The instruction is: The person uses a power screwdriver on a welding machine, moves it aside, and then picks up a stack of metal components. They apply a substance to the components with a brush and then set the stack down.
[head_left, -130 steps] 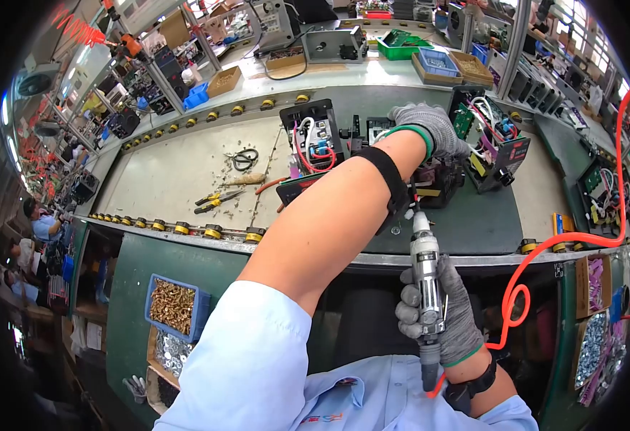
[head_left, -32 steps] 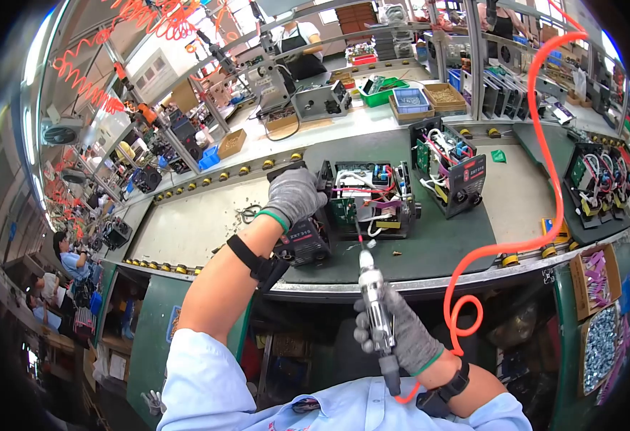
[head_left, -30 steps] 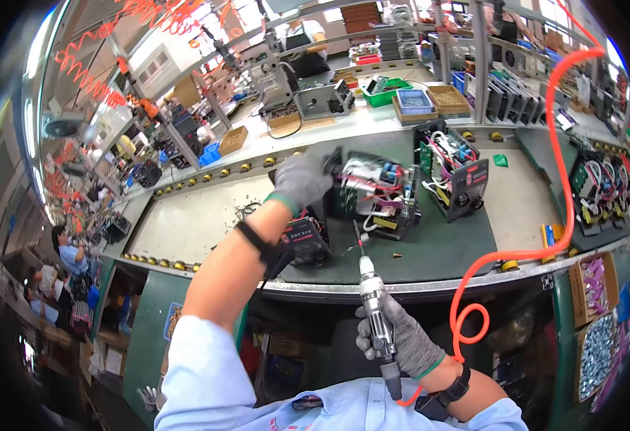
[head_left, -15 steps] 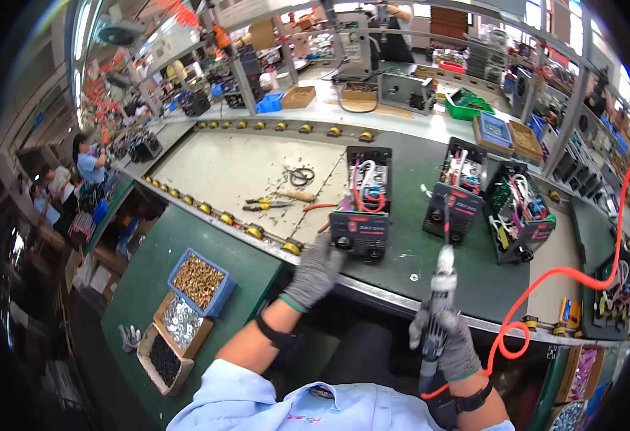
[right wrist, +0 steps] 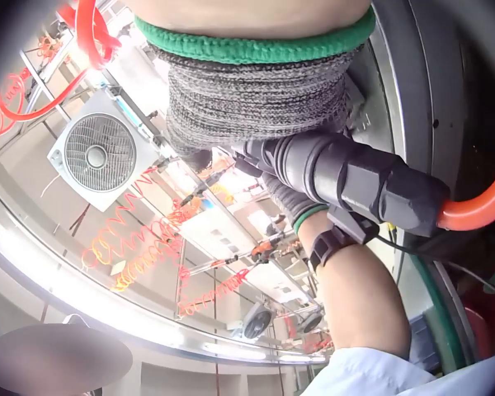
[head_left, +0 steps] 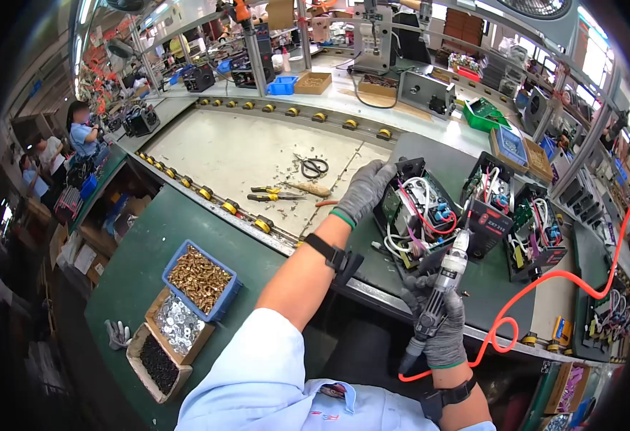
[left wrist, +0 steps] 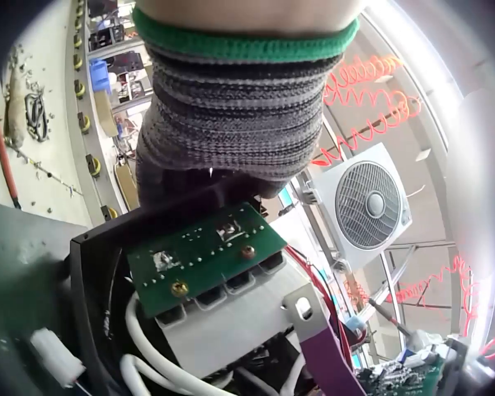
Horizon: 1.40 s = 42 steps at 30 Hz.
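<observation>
Two gloved hands now on work: left hand (head_left: 364,188) has moved from bench edge to open black electronics chassis (head_left: 417,212), fingers curled over its top rim
Right hand (head_left: 438,321) stays clamped round silver pneumatic screwdriver (head_left: 441,288), tip near chassis; fastening looks about to begin

Head overlooks bench; wrists close-up.

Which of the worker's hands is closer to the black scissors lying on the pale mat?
Left. The left hand grips the open unit just right of the scissors; the right hand holds the screwdriver much nearer the body.
</observation>
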Each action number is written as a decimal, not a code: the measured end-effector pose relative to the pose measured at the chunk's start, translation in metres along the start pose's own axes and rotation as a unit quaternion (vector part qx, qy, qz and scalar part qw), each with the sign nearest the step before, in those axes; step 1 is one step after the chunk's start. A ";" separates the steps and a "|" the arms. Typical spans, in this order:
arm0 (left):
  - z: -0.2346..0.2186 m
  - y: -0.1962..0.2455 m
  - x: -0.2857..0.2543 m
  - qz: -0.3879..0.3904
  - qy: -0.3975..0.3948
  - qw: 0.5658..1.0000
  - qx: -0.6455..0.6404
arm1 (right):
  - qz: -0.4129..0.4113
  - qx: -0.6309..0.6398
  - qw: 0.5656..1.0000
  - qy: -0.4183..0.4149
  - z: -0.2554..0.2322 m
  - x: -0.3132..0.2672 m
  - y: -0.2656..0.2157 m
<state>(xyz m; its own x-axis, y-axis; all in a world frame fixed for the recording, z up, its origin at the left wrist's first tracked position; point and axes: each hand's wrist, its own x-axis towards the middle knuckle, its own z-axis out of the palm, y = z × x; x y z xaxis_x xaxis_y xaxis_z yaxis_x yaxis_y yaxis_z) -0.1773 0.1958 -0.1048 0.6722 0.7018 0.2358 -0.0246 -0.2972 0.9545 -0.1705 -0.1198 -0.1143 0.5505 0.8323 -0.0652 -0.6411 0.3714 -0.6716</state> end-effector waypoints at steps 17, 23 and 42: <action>0.084 0.059 -0.141 0.212 0.013 0.868 0.448 | 0.002 -0.069 0.992 -0.101 -0.077 -0.035 -0.056; 0.079 0.058 -0.113 0.198 -0.068 0.788 0.578 | 0.003 -0.067 0.998 -0.002 -0.101 -0.138 -0.055; 0.226 0.061 -0.169 0.246 -0.276 0.756 0.541 | 0.136 0.008 0.989 0.051 -0.154 -0.207 -0.070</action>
<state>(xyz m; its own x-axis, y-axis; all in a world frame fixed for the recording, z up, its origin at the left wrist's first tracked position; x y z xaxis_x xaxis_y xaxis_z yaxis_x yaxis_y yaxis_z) -0.1251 -0.0875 -0.1281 0.9921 0.0461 0.1167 0.0466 -0.9989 -0.0014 -0.1566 -0.3817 -0.1676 0.4065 0.8570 -0.3166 -0.7808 0.1460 -0.6075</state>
